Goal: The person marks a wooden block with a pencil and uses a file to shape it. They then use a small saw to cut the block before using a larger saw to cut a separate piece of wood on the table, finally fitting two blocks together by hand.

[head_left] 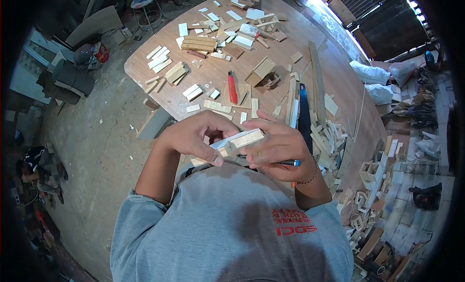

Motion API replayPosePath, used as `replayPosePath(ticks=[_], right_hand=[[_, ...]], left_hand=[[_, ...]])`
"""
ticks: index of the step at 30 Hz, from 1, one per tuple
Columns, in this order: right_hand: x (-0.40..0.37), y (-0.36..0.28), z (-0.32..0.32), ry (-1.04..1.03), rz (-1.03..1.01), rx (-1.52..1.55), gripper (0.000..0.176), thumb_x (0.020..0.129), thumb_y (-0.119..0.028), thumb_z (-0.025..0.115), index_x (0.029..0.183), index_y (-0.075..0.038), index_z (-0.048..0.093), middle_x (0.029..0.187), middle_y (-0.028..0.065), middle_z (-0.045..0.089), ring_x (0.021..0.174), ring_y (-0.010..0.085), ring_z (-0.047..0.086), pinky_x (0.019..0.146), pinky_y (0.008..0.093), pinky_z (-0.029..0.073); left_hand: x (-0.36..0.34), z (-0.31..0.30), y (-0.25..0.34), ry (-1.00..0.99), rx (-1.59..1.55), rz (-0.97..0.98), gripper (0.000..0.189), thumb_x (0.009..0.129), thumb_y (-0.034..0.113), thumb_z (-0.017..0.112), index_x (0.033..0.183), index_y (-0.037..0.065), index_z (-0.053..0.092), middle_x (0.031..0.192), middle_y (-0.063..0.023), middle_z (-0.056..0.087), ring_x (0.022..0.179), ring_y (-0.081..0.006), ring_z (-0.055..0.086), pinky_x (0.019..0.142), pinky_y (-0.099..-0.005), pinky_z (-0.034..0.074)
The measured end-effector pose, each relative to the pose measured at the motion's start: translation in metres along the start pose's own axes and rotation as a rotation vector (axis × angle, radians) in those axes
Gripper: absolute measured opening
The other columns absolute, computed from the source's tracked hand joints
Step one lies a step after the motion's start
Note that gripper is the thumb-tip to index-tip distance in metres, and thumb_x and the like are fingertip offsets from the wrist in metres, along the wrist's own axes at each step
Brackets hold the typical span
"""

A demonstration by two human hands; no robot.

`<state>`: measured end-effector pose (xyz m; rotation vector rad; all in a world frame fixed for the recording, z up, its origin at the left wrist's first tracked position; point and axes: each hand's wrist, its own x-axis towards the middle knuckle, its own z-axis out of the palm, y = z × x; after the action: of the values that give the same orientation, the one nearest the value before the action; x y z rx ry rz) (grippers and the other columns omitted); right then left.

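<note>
Left hand and right hand grip a pale, slim wooden block before the brown wooden table, the right also holding a blue-ended pen. The block seems light and stiff, best held by its edges.

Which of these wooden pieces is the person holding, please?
The pale-edged piece between the left hand and right hand; the pieces beside the red cutter lie on the table.
</note>
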<state>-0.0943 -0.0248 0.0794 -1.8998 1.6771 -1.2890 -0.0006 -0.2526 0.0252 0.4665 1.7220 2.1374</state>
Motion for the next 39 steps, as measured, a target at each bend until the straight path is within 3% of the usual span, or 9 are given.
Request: replayPosePath(ticks=[3, 11, 18, 20, 24, 30, 32, 35, 39], right_hand=[[-0.001, -0.004, 0.004, 0.121, 0.041, -0.056, 0.016, 0.072, -0.009, 0.076, 0.086, -0.013, 0.070, 0.092, 0.0011, 0.071, 0.110, 0.0289, 0.059, 0.107, 0.0530, 0.030], [-0.005, -0.005, 0.003, -0.019, 0.145, -0.050, 0.014, 0.069, -0.010, 0.079, 0.081, -0.013, 0.073, 0.083, -0.0008, 0.071, 0.085, 0.0173, 0.065, 0.100, 0.0479, 0.036], [-0.008, -0.010, 0.003, -0.083, 0.167, -0.040, 0.011, 0.071, -0.008, 0.077, 0.080, -0.011, 0.071, 0.083, 0.0009, 0.071, 0.077, 0.0170, 0.066, 0.086, 0.0389, 0.046], [-0.012, -0.011, 0.012, 0.174, 0.218, -0.132, 0.012, 0.072, -0.005, 0.076, 0.082, -0.009, 0.070, 0.083, 0.0035, 0.071, 0.075, 0.0186, 0.067, 0.074, 0.0348, 0.049], [-0.017, -0.009, 0.016, 0.243, 0.191, -0.011, 0.015, 0.072, -0.005, 0.073, 0.086, -0.010, 0.069, 0.085, 0.0049, 0.070, 0.072, 0.0243, 0.067, 0.069, 0.0368, 0.051], [-0.021, -0.022, 0.019, 0.198, 0.098, -0.303, 0.020, 0.068, -0.008, 0.073, 0.087, -0.013, 0.070, 0.095, 0.0019, 0.069, 0.097, 0.0236, 0.064, 0.090, 0.0459, 0.047], [-0.019, -0.026, 0.024, 0.175, 0.133, -0.417, 0.019, 0.066, -0.009, 0.077, 0.084, -0.013, 0.071, 0.092, 0.0010, 0.071, 0.109, 0.0298, 0.060, 0.105, 0.0534, 0.032], [-0.017, -0.034, 0.012, 0.005, 0.157, -0.401, 0.018, 0.067, -0.012, 0.077, 0.083, -0.016, 0.071, 0.092, -0.0009, 0.071, 0.115, 0.0334, 0.057, 0.109, 0.0572, 0.020], [-0.019, -0.031, 0.000, -0.077, 0.171, -0.273, 0.017, 0.074, -0.011, 0.070, 0.090, -0.015, 0.070, 0.091, -0.0014, 0.069, 0.122, 0.0303, 0.051, 0.109, 0.0565, 0.021]], left_hand=[[0.002, 0.003, -0.002, -0.038, 0.070, -0.009, 0.051, 0.057, 0.019, 0.085, 0.102, 0.002, 0.067, 0.083, 0.0017, 0.061, 0.071, -0.0065, 0.050, 0.061, -0.0226, 0.040], [0.009, 0.017, 0.000, -0.112, 0.221, 0.015, 0.055, 0.056, 0.031, 0.085, 0.098, 0.000, 0.067, 0.079, -0.0023, 0.059, 0.065, -0.0114, 0.052, 0.054, -0.0252, 0.038], [0.012, 0.018, -0.003, -0.161, 0.268, -0.014, 0.052, 0.058, 0.029, 0.083, 0.098, 0.001, 0.067, 0.079, -0.0026, 0.060, 0.065, -0.0113, 0.051, 0.055, -0.0252, 0.039], [0.012, 0.018, -0.006, -0.186, 0.254, -0.035, 0.051, 0.058, 0.024, 0.082, 0.100, 0.001, 0.067, 0.079, -0.0016, 0.059, 0.065, -0.0102, 0.049, 0.056, -0.0247, 0.039], [0.016, 0.018, -0.011, -0.178, 0.196, 0.031, 0.052, 0.058, 0.024, 0.083, 0.101, 0.000, 0.066, 0.081, -0.0004, 0.060, 0.064, -0.0088, 0.049, 0.056, -0.0233, 0.039], [0.015, 0.014, -0.011, -0.135, 0.094, 0.019, 0.055, 0.057, 0.023, 0.085, 0.104, 0.001, 0.067, 0.083, 0.0002, 0.061, 0.068, -0.0075, 0.049, 0.057, -0.0224, 0.039], [0.015, 0.011, -0.011, -0.136, 0.084, 0.004, 0.056, 0.057, 0.024, 0.085, 0.105, 0.002, 0.067, 0.084, 0.0004, 0.061, 0.069, -0.0072, 0.049, 0.057, -0.0222, 0.039], [0.012, 0.002, -0.017, -0.110, 0.025, 0.029, 0.059, 0.058, 0.026, 0.085, 0.107, 0.000, 0.066, 0.086, 0.0005, 0.062, 0.070, -0.0069, 0.050, 0.058, -0.0217, 0.039], [0.009, 0.000, -0.015, -0.114, -0.066, 0.024, 0.062, 0.059, 0.029, 0.085, 0.109, -0.002, 0.065, 0.090, -0.0007, 0.062, 0.072, -0.0073, 0.051, 0.060, -0.0212, 0.039]])
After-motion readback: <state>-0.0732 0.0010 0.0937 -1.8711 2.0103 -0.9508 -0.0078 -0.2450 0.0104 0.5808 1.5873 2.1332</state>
